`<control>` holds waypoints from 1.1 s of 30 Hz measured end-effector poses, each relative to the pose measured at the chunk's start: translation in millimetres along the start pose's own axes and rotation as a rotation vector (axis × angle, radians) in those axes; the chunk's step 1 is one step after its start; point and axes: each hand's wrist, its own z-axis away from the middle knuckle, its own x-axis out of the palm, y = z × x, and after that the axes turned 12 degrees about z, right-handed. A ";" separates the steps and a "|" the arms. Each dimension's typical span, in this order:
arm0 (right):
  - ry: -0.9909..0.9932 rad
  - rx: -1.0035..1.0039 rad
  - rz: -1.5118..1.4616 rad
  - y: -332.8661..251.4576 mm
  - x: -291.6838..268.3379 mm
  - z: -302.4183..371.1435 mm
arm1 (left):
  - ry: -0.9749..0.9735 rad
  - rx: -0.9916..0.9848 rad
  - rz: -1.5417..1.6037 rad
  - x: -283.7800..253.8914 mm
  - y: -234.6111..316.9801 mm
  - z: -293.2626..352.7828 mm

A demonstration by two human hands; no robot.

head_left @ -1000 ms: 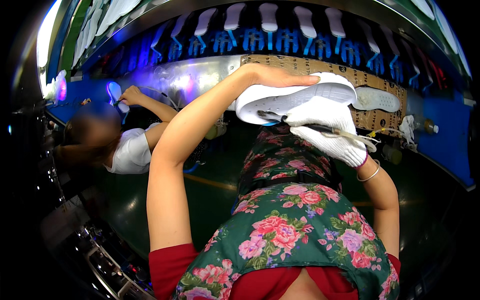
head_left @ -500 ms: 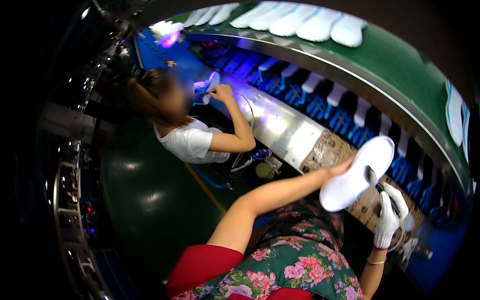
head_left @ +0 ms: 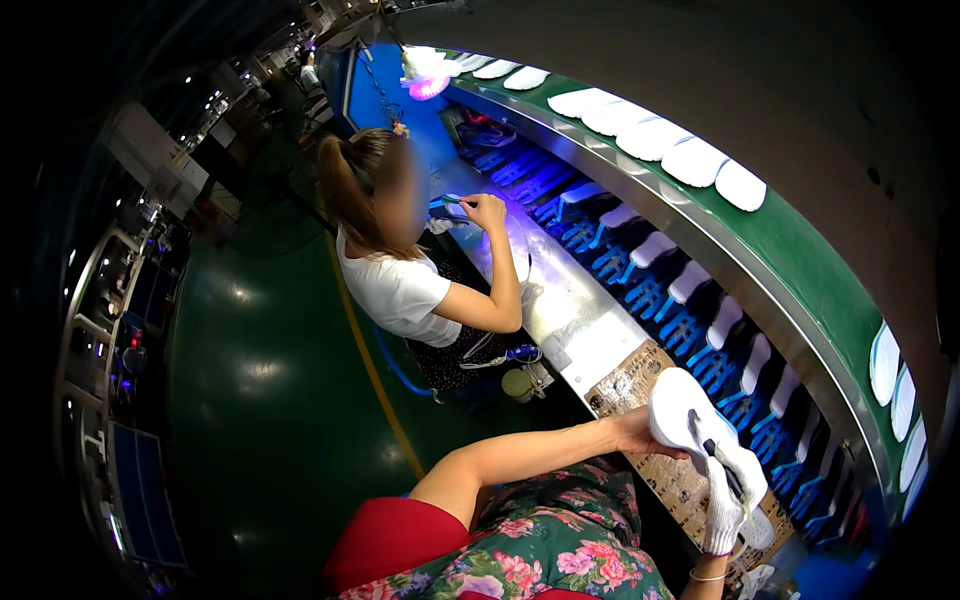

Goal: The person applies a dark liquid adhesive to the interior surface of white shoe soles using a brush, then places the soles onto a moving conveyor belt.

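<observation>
A white shoe sole (head_left: 676, 408) is tilted in front of me over the bench. My bare left hand (head_left: 640, 434) grips its edge from the left, the fingers partly hidden beneath it. A white knitted glove covers my right hand (head_left: 728, 505), which is closed round a dark-handled brush (head_left: 709, 447). The brush's dark tip rests against or just over the sole's upper face; which one, I cannot tell. A thin pale hose appears to run down beside the glove. Beneath my hands lies a worn brown board (head_left: 640, 370) on the metal bench.
Along the right, blue racks (head_left: 690, 335) carry several pale soles. Above them a curved green conveyor belt (head_left: 800, 230) bears more white soles. To the left, a co-worker (head_left: 400, 280) in a white shirt works on a piece under purple light. A pinkish lamp (head_left: 428, 75) glows farther back.
My view has shifted, and both hands and the sole now appear lower and farther left. The sole is turned differently, and the brush sits at another place over it.
</observation>
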 end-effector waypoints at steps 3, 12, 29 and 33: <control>0.042 0.002 -0.016 -3.6 4.1 8.0 | -0.208 0.084 0.167 18.3 -4.3 3.3; 0.213 -0.040 -0.115 -32.9 0.1 -0.5 | -0.092 0.141 0.078 21.6 -29.6 5.6; 0.207 -0.168 -0.127 -28.8 16.0 12.0 | 0.185 0.316 -0.136 33.9 -66.4 5.3; 0.289 -0.210 -0.071 -37.4 26.7 10.1 | 0.295 0.289 -0.258 26.4 -65.8 5.0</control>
